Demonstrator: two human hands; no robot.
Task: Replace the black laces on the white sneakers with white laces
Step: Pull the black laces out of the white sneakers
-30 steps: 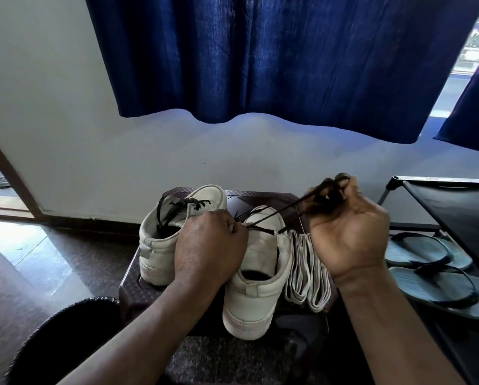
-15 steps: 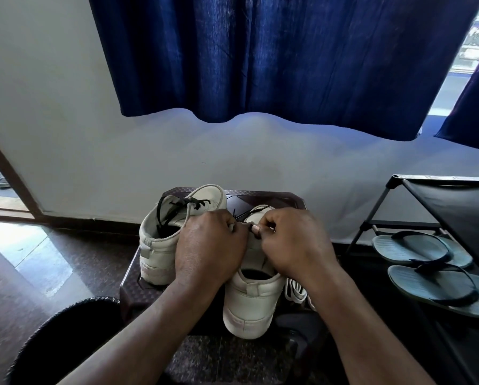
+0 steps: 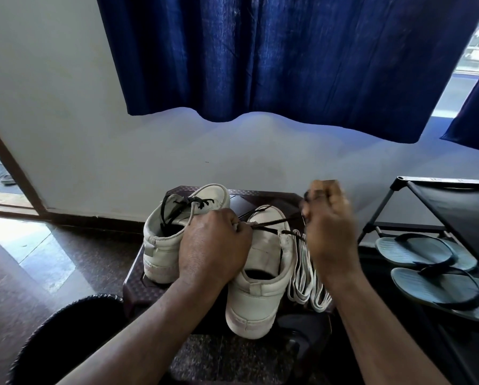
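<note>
The dark worktop (image 3: 263, 196) carries the far sneaker (image 3: 160, 245), laced black, and the near sneaker (image 3: 260, 295), which my left hand (image 3: 213, 245) grips at the tongue. My right hand (image 3: 329, 232), blurred, pinches a black lace (image 3: 271, 223) pulled taut from it, above white laces (image 3: 302, 273) lying just beside.

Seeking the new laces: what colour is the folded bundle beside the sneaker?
White folded flat laces; head view.

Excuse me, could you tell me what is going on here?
A person is unlacing the nearer white sneaker on a dark stool. The left hand grips its upper while the right hand pulls the thin black lace out sideways. Folded white laces lie beside it; the farther white sneaker is laced black.
</note>
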